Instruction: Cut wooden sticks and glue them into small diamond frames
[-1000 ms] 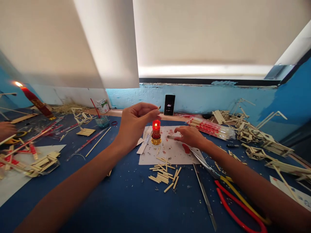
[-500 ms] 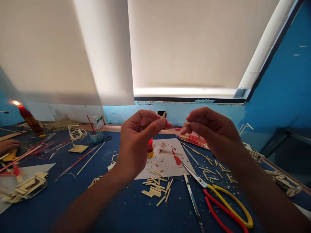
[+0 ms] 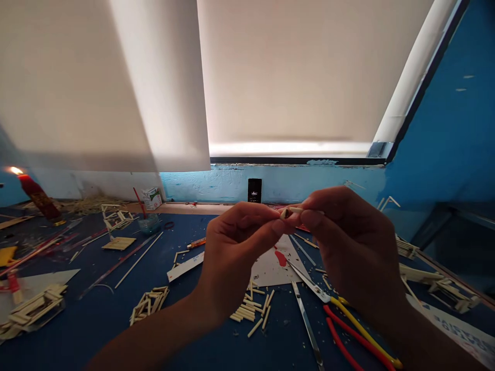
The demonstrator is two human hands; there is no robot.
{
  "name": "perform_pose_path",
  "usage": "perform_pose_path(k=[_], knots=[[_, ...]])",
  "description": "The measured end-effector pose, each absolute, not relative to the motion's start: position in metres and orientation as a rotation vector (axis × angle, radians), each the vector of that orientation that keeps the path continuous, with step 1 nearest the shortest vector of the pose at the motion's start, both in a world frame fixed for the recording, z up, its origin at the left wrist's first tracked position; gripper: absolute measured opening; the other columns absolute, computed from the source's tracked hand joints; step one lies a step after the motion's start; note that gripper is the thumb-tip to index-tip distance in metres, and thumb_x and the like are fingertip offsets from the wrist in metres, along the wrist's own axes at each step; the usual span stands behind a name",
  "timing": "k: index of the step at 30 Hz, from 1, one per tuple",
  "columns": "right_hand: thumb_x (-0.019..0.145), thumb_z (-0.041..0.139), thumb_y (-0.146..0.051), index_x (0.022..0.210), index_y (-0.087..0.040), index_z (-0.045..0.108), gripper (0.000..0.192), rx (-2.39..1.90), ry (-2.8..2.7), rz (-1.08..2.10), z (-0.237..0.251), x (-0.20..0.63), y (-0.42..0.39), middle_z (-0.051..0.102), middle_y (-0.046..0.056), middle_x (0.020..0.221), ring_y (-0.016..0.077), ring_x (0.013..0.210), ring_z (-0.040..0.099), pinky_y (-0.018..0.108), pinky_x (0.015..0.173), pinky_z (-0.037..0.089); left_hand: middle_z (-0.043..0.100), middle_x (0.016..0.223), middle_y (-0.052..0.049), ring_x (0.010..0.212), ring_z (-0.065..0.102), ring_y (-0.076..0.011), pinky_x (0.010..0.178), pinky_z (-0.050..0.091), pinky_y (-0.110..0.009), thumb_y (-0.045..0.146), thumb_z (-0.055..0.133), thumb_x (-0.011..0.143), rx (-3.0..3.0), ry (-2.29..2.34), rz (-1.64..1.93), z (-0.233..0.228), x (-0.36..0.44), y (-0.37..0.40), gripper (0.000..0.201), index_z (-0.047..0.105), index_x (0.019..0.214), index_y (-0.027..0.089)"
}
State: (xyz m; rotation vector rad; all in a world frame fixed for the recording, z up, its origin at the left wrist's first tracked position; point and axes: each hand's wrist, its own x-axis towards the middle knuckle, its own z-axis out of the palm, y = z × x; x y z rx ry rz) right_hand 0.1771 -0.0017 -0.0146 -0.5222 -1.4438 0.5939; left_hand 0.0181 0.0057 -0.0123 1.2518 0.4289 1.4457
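My left hand (image 3: 234, 250) pinches a short pale wooden stick (image 3: 285, 214) with a dark spot at its end. Facing it, my right hand (image 3: 353, 245) holds another short wooden stick (image 3: 296, 210) between thumb and fingertips. The two sticks meet or nearly meet; whether they touch I cannot tell. Below the hands lies a pile of short cut sticks (image 3: 245, 313). Beside it are a slim metal tool (image 3: 307, 322) and scissors (image 3: 330, 299) with red and yellow handles. Specked white paper (image 3: 265, 277) with a red blotch (image 3: 280, 258) is partly covered by my hands.
A lit red candle (image 3: 38, 198) leans at the far left. Stick frames (image 3: 149, 304) stand on the blue table, with a glass jar (image 3: 149, 225) and small carton (image 3: 152, 198) behind. A phone (image 3: 254, 190) rests against the wall.
My hands have come together and slightly down, bringing the two sticks close. The view has shifted a little to the right, and another person's hand at the left edge is out of sight.
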Motion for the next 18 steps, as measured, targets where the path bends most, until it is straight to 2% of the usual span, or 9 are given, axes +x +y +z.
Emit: perform_pose_path(k=[5,9,18], knots=[[0.093,0.076,-0.021,0.097,-0.031,0.075,0.011,-0.517,-1.347,0.615,-0.022,0.17,-0.002,0.079,-0.003,0.081,0.0153,0.062,0.072,0.03,0.062,0.065,0.084,0.083,0.004,0.082,0.08,-0.0141,0.081,0.066,-0.023,0.014,0.084,0.085,1.199,0.379,1.507,-0.015,0.021,0.005,0.014,0.082,0.083,0.027],[0.091,0.08,-0.018,0.095,-0.029,0.079,0.012,-0.442,-1.285,0.675,-0.026,0.165,0.0,0.081,-0.002,0.087,0.0142,0.073,0.074,0.026,0.068,0.064,0.084,0.084,0.005,0.082,0.079,-0.0109,0.082,0.064,-0.018,0.016,0.083,0.088,1.133,0.326,1.532,-0.016,0.026,0.004,0.01,0.081,0.085,0.025],[0.087,0.083,-0.014,0.093,-0.029,0.081,0.017,-0.407,-1.244,0.626,-0.032,0.162,0.005,0.08,-0.004,0.083,0.0126,0.073,0.075,0.024,0.069,0.065,0.084,0.083,0.005,0.083,0.078,-0.0084,0.084,0.064,-0.016,0.013,0.082,0.089,1.098,0.264,1.509,-0.021,0.029,0.003,0.01,0.081,0.086,0.023]])
